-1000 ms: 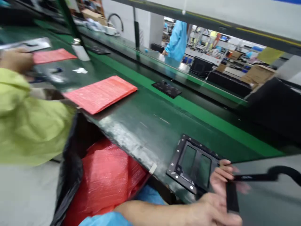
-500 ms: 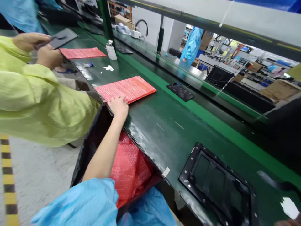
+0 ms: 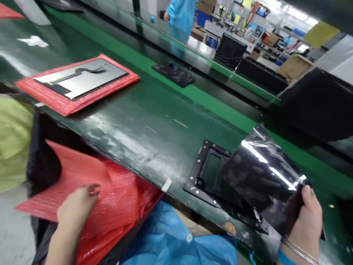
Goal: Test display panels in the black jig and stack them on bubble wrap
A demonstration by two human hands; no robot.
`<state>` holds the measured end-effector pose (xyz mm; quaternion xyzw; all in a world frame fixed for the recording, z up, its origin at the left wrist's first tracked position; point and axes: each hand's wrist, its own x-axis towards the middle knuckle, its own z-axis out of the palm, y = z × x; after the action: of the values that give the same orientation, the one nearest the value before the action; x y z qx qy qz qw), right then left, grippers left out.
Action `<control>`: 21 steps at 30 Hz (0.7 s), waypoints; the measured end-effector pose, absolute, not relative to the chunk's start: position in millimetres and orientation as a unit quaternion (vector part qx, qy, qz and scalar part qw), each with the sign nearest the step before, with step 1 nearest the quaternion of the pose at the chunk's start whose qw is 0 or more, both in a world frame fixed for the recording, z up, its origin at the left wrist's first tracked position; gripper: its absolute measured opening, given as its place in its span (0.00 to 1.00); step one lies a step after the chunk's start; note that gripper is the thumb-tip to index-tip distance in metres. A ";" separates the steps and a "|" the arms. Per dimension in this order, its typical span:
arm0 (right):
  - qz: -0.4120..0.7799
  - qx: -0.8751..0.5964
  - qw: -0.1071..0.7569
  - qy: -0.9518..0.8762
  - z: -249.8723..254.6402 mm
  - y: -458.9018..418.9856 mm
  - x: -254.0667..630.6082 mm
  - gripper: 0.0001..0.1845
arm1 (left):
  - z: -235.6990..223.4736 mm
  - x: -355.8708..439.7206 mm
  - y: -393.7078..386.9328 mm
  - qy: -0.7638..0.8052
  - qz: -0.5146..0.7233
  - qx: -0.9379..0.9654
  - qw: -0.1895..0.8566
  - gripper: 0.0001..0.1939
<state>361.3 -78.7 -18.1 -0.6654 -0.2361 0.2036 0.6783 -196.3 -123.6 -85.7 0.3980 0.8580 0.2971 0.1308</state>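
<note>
My left hand [image 3: 78,204] is over a black-lined bin [image 3: 44,165] at the table's edge, against a red bubble-wrap sheet [image 3: 82,169]. Motion blurs its fingers, so I cannot tell whether they grip the sheet. At the right, my right hand [image 3: 307,217] pinches the lower corner of a glossy dark film-like sheet [image 3: 256,176], held tilted. That sheet partly covers a black frame [image 3: 197,167] with openings and dots along its rim, lying on the green table. At the left, a silver-backed display panel [image 3: 88,75] with a dark ribbon cable rests on red bubble wrap [image 3: 66,105].
A flat dark panel [image 3: 173,73] lies further back along the green table [image 3: 154,110]. White scrap [image 3: 33,41] and a white bottle [image 3: 33,13] are at the upper left. A co-worker's yellow sleeve [image 3: 12,143] is beside the bin. Another person in blue [image 3: 182,16] stands beyond.
My left hand has moved from the red stack down to the bin. The display panel now shows on the stack. My right hand has come into view with the glossy sheet raised over the frame.
</note>
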 end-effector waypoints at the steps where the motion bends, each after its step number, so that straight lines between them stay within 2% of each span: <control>1: 0.196 -0.667 0.681 -0.230 -12.7 -77.3 356.1 0.21 | -79.0 -184.5 -123.8 0.856 0.317 0.390 0.122 0.06; 3: 0.187 -0.664 0.687 -0.227 1.0 -77.0 339.8 0.23 | -55.3 -150.6 -114.6 0.805 0.438 0.393 0.076 0.10; 5: 0.177 -0.655 0.696 -0.236 15.7 -78.8 319.9 0.23 | -26.0 -105.9 -95.4 0.692 0.549 0.438 0.169 0.11; 7: 0.170 -0.645 0.702 -0.251 27.7 -81.3 302.4 0.23 | -1.7 -58.3 -71.1 0.547 0.555 0.502 0.374 0.16; 9: 0.174 -0.643 0.699 -0.261 35.2 -84.1 291.4 0.22 | 12.5 -15.7 -48.1 0.416 0.480 0.542 0.550 0.25; 11: 0.193 -0.651 0.688 -0.256 38.3 -87.8 287.4 0.23 | 17.2 17.0 -31.4 0.340 0.436 0.531 0.642 0.26; 16: 0.254 -0.668 0.659 -0.237 38.7 -99.3 290.1 0.25 | 14.7 51.9 -16.4 0.289 0.477 0.485 0.673 0.24; 21: 0.260 -0.671 0.647 -0.251 38.2 -98.5 292.5 0.24 | 12.0 31.9 -7.4 0.299 0.438 0.504 0.682 0.27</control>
<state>292.5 -98.5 38.2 -0.6712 -0.2508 0.2601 0.6472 31.9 -7.4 12.0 0.5038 0.2993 0.4382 0.6816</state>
